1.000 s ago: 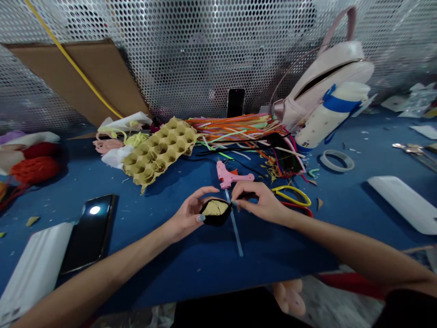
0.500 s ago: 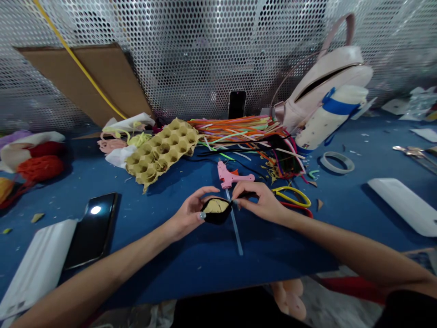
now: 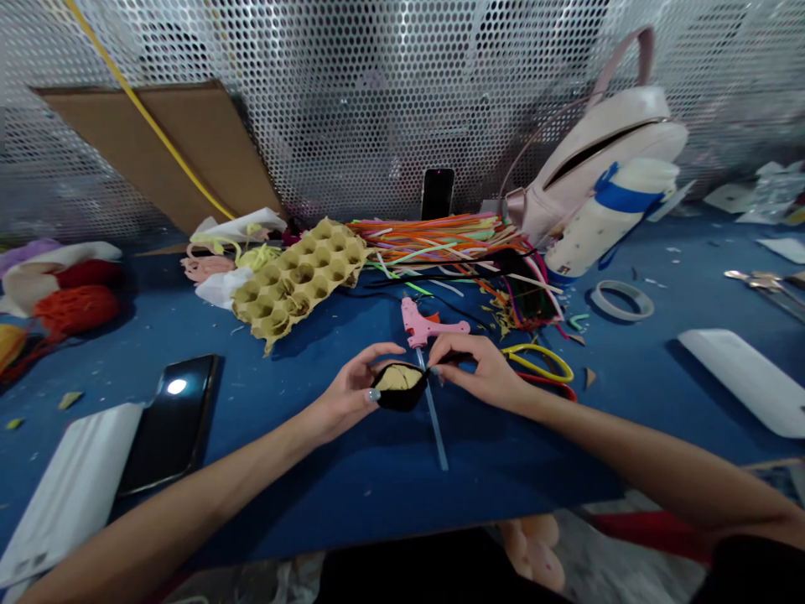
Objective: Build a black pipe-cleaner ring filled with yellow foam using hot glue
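Black cup-shaped piece (image 3: 400, 403) is occupying the dial centre, between the 2 hands, its tan interior facing up; 12 o'clock is pointing toward the perforated wall (image 3: 377, 109). Left hand (image 3: 345, 394): thumb and fingers are holding the 9 o'clock side, the uppermost finger arching above the rim. Right hand (image 3: 481, 373): thumb and forefinger are pinching the black edge at 3 o'clock; what the remaining fingers are holding cannot be told. Pink glue gun (image 3: 428, 325) is lying at 1 o'clock, its translucent stick (image 3: 436, 424) extending toward 5 o'clock. Egg tray (image 3: 302, 281) is sitting at 10 o'clock, coloured stems (image 3: 433, 231) at 12 o'clock.
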Motion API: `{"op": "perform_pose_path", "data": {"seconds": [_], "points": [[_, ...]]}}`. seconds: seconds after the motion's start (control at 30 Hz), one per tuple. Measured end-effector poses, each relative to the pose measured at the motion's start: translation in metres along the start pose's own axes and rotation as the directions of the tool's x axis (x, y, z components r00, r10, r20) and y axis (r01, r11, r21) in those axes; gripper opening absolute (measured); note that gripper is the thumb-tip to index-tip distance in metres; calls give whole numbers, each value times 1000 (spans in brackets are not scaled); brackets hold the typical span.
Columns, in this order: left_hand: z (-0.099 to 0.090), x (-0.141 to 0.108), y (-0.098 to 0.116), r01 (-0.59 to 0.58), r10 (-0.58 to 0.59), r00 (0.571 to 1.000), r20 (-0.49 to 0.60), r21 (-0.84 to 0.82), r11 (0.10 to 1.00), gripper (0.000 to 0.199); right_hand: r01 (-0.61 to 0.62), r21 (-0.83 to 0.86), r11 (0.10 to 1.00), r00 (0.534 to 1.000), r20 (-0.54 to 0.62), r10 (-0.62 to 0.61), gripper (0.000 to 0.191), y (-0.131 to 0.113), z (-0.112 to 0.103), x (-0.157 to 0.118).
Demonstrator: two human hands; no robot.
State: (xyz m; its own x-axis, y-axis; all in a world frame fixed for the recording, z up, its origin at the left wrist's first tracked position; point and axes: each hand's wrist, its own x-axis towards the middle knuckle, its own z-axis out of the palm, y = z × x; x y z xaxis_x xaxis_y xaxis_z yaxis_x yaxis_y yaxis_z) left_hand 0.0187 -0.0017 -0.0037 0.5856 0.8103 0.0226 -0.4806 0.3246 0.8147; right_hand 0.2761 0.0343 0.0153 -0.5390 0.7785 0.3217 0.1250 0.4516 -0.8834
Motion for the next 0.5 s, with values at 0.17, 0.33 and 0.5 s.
{"op": "perform_pose_path", "data": {"seconds": [0.17,0.33,0.5], "points": [[0,0,0,7,-7,1000,-8,-7,1000,72,11,-3,1000,1000,-5,-11,12,0,0,0],[1,-1,1,15,-15,1000,-21,-4,1000,72,3,-9,1000,1000,-10,-3,11,1,0,0],[1,0,2,17,-17,1000,-11,8,1000,74,15,-52,999,1000,2,-15,9,0,0,-1]]}}
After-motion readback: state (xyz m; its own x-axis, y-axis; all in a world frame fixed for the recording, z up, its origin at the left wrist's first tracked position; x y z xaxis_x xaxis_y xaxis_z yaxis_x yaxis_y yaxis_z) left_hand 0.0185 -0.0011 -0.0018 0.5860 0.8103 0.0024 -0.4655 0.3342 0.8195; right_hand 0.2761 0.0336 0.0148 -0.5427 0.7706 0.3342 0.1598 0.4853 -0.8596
